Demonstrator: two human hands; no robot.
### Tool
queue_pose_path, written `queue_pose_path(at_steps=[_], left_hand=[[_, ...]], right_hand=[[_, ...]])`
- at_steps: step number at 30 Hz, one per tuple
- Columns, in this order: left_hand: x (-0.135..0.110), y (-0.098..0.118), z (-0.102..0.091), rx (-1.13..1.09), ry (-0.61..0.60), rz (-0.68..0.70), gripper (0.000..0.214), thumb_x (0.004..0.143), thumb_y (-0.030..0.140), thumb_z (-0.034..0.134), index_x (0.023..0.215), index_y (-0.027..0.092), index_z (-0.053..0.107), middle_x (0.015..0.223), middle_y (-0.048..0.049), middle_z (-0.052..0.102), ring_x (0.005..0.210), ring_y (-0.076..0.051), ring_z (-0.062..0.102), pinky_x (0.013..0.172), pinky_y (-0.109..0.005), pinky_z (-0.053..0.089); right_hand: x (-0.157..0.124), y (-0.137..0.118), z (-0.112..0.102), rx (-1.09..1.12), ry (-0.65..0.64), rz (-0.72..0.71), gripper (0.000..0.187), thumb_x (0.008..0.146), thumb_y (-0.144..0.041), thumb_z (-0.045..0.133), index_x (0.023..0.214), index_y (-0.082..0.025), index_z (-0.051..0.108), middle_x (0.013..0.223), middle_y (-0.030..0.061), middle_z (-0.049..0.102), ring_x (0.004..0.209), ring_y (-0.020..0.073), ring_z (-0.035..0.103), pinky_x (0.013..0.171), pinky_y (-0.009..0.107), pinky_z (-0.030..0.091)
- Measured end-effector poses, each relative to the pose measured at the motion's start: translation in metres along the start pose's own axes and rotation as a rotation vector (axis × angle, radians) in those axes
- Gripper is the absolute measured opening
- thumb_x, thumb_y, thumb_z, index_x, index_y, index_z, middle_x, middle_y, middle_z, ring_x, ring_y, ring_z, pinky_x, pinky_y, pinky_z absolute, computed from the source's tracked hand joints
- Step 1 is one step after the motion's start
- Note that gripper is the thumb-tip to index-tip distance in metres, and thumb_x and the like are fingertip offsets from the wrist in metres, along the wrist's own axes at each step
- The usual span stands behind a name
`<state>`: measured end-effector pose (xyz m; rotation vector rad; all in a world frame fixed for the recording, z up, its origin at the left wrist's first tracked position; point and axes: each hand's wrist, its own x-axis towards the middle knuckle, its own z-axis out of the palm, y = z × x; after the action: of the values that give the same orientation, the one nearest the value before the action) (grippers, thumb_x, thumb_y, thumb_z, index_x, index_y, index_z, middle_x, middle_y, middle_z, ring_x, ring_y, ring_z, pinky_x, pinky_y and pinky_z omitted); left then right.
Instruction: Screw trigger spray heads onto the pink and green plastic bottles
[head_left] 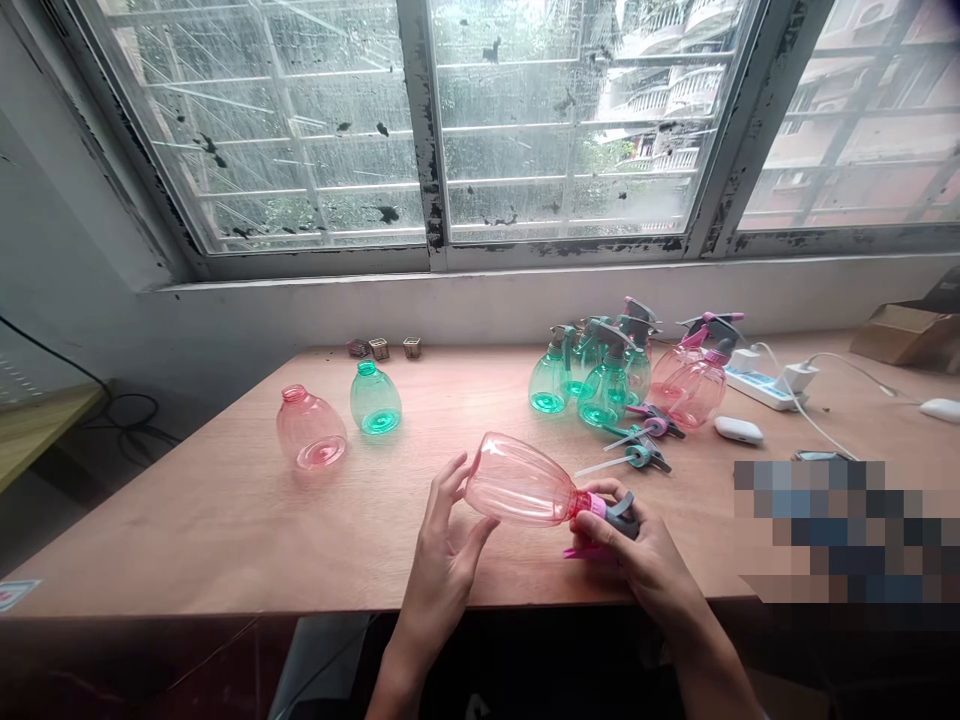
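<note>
I hold a clear pink spray bottle [520, 484] sideways above the front of the wooden table [225, 520]. My left hand [447, 545] cups its rounded base with fingers curled around it. My right hand [637, 545] grips the grey and pink trigger head [619, 515] at the bottle's neck. Two loose trigger heads with dip tubes [643, 440] lie just beyond my right hand.
An uncapped pink bottle [310, 428] and an uncapped green bottle [375, 398] stand at the left. Several assembled green bottles [592, 375] and pink bottles [694, 375] cluster at the back right. A power strip [761, 385], a white case [739, 430] and a cardboard box [904, 335] lie to the right.
</note>
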<state>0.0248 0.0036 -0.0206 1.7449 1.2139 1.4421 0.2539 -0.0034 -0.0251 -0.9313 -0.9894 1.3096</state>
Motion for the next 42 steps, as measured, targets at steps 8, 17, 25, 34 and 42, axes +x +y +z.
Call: queue_pose_path(at_steps=[8, 17, 25, 34, 42], left_hand=[[-0.001, 0.006, -0.001, -0.038, -0.046, -0.093, 0.070, 0.089, 0.048, 0.075, 0.151, 0.033, 0.044, 0.162, -0.0087, 0.044, 0.150, -0.030, 0.043, 0.128, -0.051, 0.030], [0.001, 0.000, 0.000, -0.021, -0.021, -0.024, 0.055, 0.094, 0.041, 0.070, 0.145, 0.038, 0.051, 0.161, -0.0037, 0.045, 0.150, -0.027, 0.043, 0.125, -0.046, 0.035], [-0.001, 0.007, -0.002, -0.024, -0.044, -0.076, 0.070, 0.088, 0.048, 0.075, 0.149, 0.033, 0.045, 0.161, -0.0087, 0.044, 0.151, -0.031, 0.042, 0.127, -0.050, 0.031], [0.000, 0.001, 0.000, -0.006, -0.008, -0.036, 0.057, 0.094, 0.043, 0.070, 0.147, 0.038, 0.049, 0.156, -0.0048, 0.051, 0.144, -0.029, 0.049, 0.125, -0.049, 0.034], [-0.004, 0.004, -0.002, -0.049, -0.052, -0.130, 0.069, 0.088, 0.049, 0.075, 0.148, 0.033, 0.044, 0.156, -0.0072, 0.051, 0.150, -0.028, 0.043, 0.127, -0.048, 0.030]], right_hand=[[-0.002, -0.003, 0.003, -0.072, -0.010, -0.010, 0.050, 0.070, -0.046, 0.095, 0.102, -0.020, 0.067, 0.087, 0.0010, 0.072, 0.064, 0.0181, 0.071, 0.066, 0.031, 0.064], [-0.001, -0.003, 0.003, -0.027, 0.019, 0.003, 0.052, 0.071, -0.052, 0.093, 0.103, -0.020, 0.067, 0.079, 0.0007, 0.070, 0.062, 0.0181, 0.069, 0.069, 0.036, 0.065], [-0.002, -0.002, 0.003, -0.075, 0.005, -0.017, 0.053, 0.068, -0.052, 0.095, 0.102, -0.022, 0.068, 0.086, 0.0005, 0.072, 0.064, 0.0181, 0.071, 0.066, 0.032, 0.063], [-0.002, -0.002, 0.001, -0.035, 0.005, 0.010, 0.051, 0.073, -0.050, 0.093, 0.105, -0.021, 0.067, 0.081, -0.0001, 0.070, 0.064, 0.0181, 0.070, 0.070, 0.035, 0.065], [-0.002, -0.003, 0.003, -0.060, -0.010, -0.027, 0.049, 0.071, -0.048, 0.094, 0.102, -0.021, 0.068, 0.087, 0.0008, 0.071, 0.064, 0.0174, 0.070, 0.067, 0.032, 0.064]])
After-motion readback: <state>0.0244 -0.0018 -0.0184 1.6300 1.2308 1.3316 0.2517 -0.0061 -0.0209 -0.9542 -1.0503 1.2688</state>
